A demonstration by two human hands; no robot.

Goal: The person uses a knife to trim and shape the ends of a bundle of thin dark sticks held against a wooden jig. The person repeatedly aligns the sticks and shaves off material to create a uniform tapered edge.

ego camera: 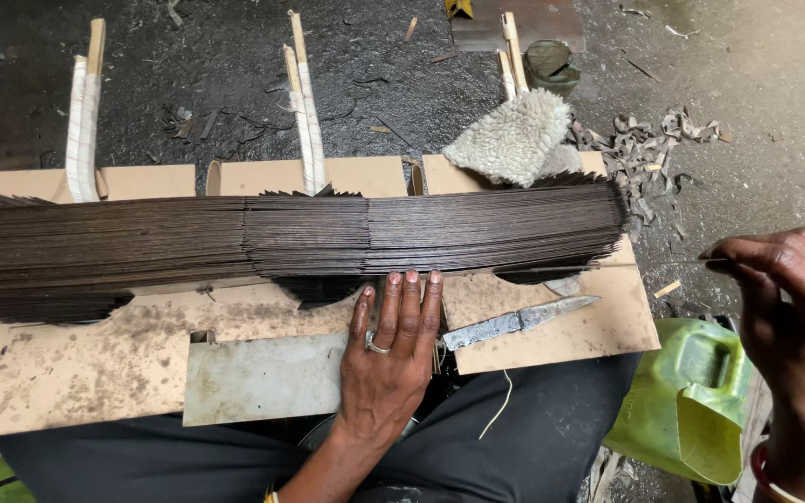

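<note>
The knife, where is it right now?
In the head view, the knife lies flat on the cardboard sheet, just right of the left hand and below the long row of dark strips.

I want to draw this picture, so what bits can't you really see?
All in the head view:
- The row of dark thin sticks: its left end is cut off by the edge.
- The right hand: partly cut off by the right edge; the thin stick it pinches is too fine to follow.
- The green jug: its far side is hidden behind the right hand.
- The board under the left hand: covered there.
</note>
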